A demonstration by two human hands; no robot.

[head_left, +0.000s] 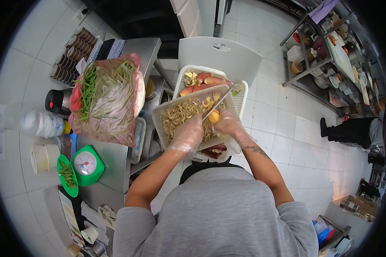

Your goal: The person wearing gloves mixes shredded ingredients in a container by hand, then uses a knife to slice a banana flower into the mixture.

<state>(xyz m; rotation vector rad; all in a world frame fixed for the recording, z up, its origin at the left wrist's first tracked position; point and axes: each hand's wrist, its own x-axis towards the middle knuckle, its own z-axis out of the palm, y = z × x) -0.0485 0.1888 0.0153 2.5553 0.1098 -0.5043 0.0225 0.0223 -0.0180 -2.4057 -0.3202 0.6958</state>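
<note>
My left hand, in a clear plastic glove, is closed around the lower end of a knife, whose thin blade slants up to the right. My right hand, also gloved, grips a yellow peeled piece that looks like sweet potato, right beside the blade. Both hands are over a pale plastic tub holding a heap of thin brownish strips and several yellow slices. Behind it, reddish-skinned sweet potatoes lie in a white basket partly hidden by the tub.
On the steel counter to the left lie a pink plastic bag with green beans, a green scale and a green dish of beans. A white chair back rises behind the baskets. Metal shelving and a person's legs are at right.
</note>
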